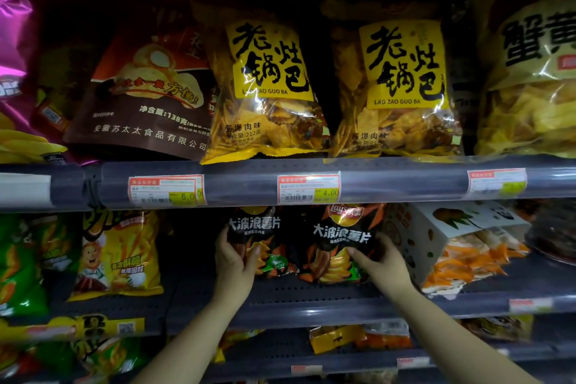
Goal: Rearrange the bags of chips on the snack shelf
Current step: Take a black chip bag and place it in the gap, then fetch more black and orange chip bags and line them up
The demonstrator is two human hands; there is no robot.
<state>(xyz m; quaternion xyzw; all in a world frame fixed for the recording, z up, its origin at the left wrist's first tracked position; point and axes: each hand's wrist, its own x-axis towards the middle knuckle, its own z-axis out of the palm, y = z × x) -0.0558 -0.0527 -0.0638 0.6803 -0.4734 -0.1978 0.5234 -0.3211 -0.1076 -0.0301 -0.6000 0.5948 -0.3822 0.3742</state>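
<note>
Two black Lay's chip bags stand side by side on the middle shelf (311, 296). My left hand (233, 262) grips the left black bag (265, 237) at its left edge. The right black bag (336, 243) is held by my right hand (381, 262), fingers wrapped around its right side. Both bags are upright, their tops hidden behind the grey price rail (249, 184).
On the upper shelf sit a brown bag (143, 93), two yellow "Lao Zao Guo Ba" bags (268, 87) and a pale yellow bag (530, 78). Left of my hands stand a yellow bag (115, 256) and a green bag (21, 262); a white-and-orange bag (458, 246) leans on the right.
</note>
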